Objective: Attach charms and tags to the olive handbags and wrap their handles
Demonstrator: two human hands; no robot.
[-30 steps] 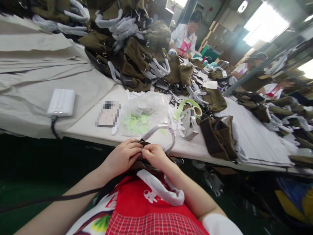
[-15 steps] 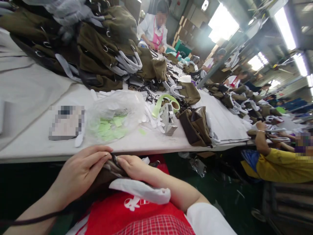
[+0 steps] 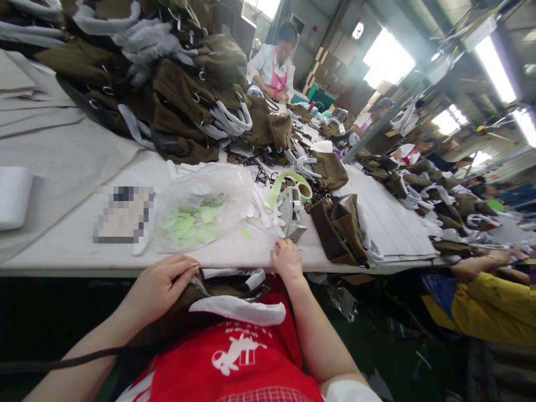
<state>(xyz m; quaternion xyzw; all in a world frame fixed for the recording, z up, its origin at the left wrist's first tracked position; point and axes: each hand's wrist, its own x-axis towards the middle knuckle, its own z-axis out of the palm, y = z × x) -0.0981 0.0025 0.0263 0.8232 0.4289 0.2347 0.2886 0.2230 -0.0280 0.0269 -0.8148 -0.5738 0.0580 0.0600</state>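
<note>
My left hand (image 3: 167, 285) is closed on the top edge of a brown handbag (image 3: 196, 293) held in my lap against the table edge. The bag's handles are wrapped in white, and one wrapped handle (image 3: 238, 310) lies across my red apron. My right hand (image 3: 288, 260) is at the table's front edge, just below a tape dispenser (image 3: 292, 215) and beside loose white strips (image 3: 268, 219). Its fingers are bent inward; anything between them is hidden. A roll of green tape (image 3: 304, 191) sits by the dispenser.
A clear plastic bag (image 3: 167, 206) of green slips and a blurred flat object (image 3: 123, 218) lie on the table. Brown bags are piled behind (image 3: 180, 100), with another brown bag (image 3: 341, 231) at right. Nearby, a co-worker's yellow sleeve (image 3: 494, 307) shows.
My right hand has let go of the handbag and moved up and right to the table edge by the dispenser. My left hand still holds the bag. The view has shifted slightly.
</note>
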